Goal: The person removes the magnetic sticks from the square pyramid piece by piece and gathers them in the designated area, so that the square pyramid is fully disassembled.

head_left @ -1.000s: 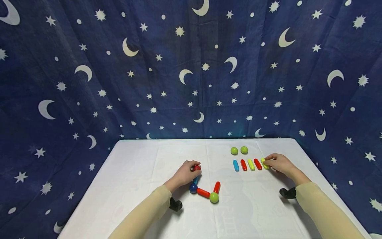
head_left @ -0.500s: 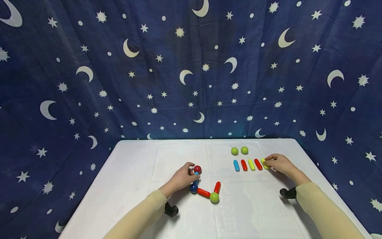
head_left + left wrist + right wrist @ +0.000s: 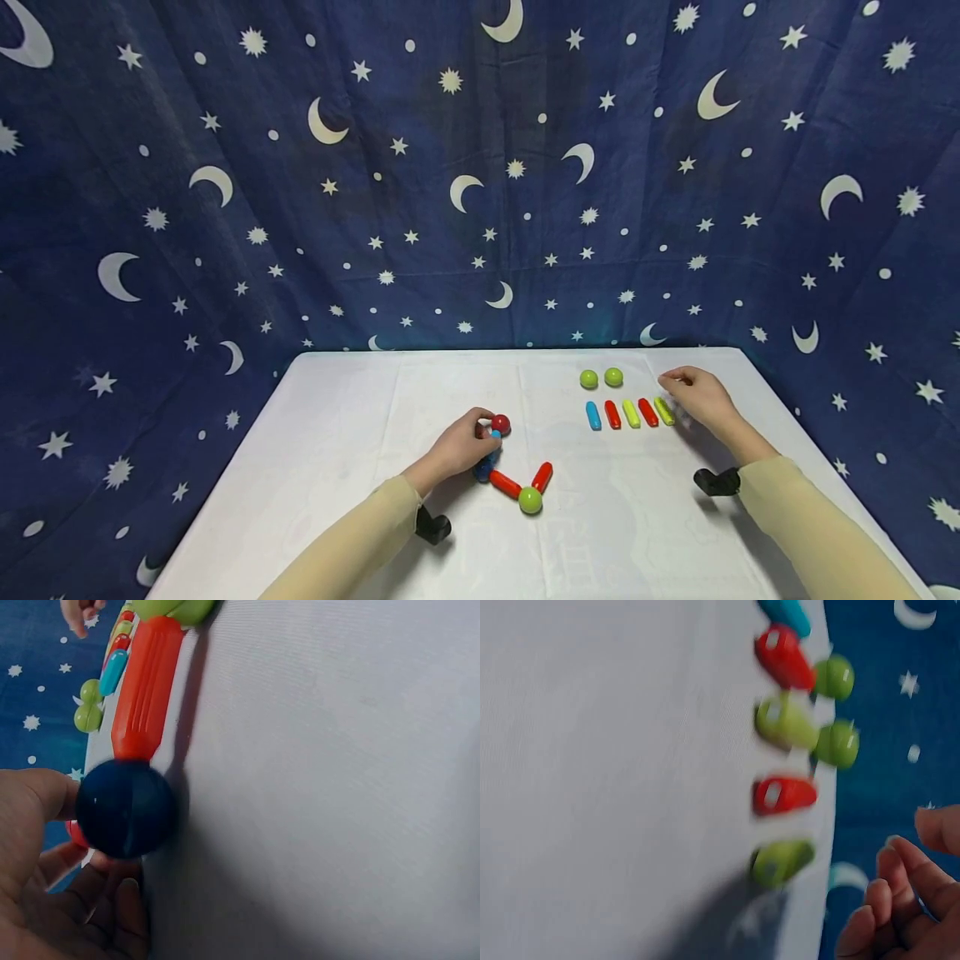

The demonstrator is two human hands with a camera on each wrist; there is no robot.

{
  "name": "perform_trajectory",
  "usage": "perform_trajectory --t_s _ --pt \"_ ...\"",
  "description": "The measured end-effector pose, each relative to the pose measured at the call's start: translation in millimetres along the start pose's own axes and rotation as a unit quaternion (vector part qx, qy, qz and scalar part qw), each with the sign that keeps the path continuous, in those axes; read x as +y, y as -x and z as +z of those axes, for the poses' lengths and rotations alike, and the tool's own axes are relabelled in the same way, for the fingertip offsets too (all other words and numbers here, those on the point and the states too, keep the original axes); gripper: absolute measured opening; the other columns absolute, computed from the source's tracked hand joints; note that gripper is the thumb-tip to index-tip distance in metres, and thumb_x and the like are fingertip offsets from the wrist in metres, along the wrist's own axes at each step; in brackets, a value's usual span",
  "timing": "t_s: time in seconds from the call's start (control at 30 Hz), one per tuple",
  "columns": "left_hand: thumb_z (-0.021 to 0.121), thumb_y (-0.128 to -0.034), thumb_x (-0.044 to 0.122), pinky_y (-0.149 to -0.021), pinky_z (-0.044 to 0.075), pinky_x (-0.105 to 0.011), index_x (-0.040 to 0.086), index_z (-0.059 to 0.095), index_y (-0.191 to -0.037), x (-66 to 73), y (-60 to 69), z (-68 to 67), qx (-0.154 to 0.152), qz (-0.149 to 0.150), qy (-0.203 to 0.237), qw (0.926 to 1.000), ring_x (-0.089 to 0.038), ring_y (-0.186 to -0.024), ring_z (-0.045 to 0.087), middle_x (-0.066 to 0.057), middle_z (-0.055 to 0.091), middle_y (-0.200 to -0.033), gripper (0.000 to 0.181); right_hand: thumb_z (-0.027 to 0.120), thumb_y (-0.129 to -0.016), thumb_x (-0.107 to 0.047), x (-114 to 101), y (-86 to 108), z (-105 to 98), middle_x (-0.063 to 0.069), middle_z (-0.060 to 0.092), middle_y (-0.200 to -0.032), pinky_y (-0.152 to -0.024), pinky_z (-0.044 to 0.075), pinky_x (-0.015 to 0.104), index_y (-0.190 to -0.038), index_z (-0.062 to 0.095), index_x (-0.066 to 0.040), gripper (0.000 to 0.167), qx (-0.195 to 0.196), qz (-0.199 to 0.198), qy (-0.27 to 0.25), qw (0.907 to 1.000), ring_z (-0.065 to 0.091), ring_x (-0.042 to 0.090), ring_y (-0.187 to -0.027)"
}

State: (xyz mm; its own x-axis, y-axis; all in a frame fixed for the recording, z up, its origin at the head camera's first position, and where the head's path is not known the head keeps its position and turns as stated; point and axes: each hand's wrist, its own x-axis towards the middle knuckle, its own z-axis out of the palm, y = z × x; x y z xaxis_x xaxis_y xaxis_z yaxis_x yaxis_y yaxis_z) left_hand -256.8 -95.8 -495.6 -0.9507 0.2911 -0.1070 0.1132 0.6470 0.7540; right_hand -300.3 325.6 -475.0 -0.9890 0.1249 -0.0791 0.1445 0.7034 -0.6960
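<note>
My left hand [image 3: 455,443] pinches a blue stick [image 3: 496,434] in a chain of toy balls and sticks on the table. A red ball [image 3: 501,425] is at the stick's far end, a dark blue ball [image 3: 126,810] at its near end. From there a red stick [image 3: 147,686] runs to a green ball [image 3: 530,500], and a second red stick [image 3: 542,477] angles away. My fingers hide most of the blue stick. My right hand [image 3: 701,397], holding nothing, hovers just beyond the yellow stick [image 3: 664,411] at the right end of a row.
The row also has a loose blue stick [image 3: 593,416], red sticks [image 3: 612,415] and another yellow stick [image 3: 632,413]. Behind it are two green balls [image 3: 589,379]. A dark blue curtain [image 3: 420,208] with moons and stars hangs past the white table's [image 3: 337,392] far edge.
My right hand has let go of the end yellow stick and risen away from it. My left hand has shifted from the red ball to the blue stick, and the chain has turned slightly.
</note>
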Motion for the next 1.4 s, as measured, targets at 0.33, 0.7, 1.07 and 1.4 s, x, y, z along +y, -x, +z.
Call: perform_trajectory --t_s 0.33,0.7,1.07,1.4 --pt "0.060 -0.1029 0.018 -0.101 0.047 -0.049 0.009 0.060 -0.143 2.2 -7.3 0.0 -0.023 0.042 -0.021 0.9986 -0.029 -0.110 0.061 -0.013 0.066 -0.124 0.041 0.060 -0.104 -0.031 -59.3 15.7 38.5 0.014 0.065 -0.112 -0.081 0.047 0.041 -0.130 0.064 -0.003 0.038 -0.016 -0.125 -0.038 0.9913 0.056 0.027 -0.095" --pt "0.062 -0.1018 0.014 -0.081 0.050 -0.032 0.009 0.070 -0.124 2.2 -16.9 -1.5 -0.042 0.058 -0.002 0.9974 -0.015 -0.089 0.059 -0.001 0.068 -0.108 0.024 0.070 -0.097 -0.023 -98.2 36.0 107.4 0.005 0.068 -0.110 -0.075 0.053 0.037 -0.133 0.063 -0.004 0.041 -0.176 -0.205 -0.046 0.9617 0.065 0.023 -0.089" --pt "0.068 -0.0991 0.018 -0.067 0.047 -0.029 0.008 0.071 -0.112 0.9 -18.8 -3.2 -0.051 0.045 0.019 0.9975 -0.014 -0.072 0.056 -0.001 0.062 -0.087 0.017 0.079 -0.090 -0.018 -104.4 32.3 148.0 -0.002 0.068 -0.112 -0.088 0.051 0.042 -0.130 0.066 -0.013 0.043 -0.202 -0.203 -0.005 0.9582 0.060 0.018 -0.097" --pt "0.067 -0.1007 0.022 -0.076 0.050 -0.031 0.009 0.073 -0.111 -1.1 -19.8 -5.0 -0.062 0.047 0.007 0.9969 -0.014 -0.081 0.059 0.002 0.066 -0.095 0.017 0.078 -0.092 -0.022 -106.3 30.3 156.4 -0.004 0.065 -0.102 -0.078 0.049 0.035 -0.121 0.069 -0.014 0.031 -0.187 -0.204 -0.013 0.9608 0.058 0.015 -0.089"
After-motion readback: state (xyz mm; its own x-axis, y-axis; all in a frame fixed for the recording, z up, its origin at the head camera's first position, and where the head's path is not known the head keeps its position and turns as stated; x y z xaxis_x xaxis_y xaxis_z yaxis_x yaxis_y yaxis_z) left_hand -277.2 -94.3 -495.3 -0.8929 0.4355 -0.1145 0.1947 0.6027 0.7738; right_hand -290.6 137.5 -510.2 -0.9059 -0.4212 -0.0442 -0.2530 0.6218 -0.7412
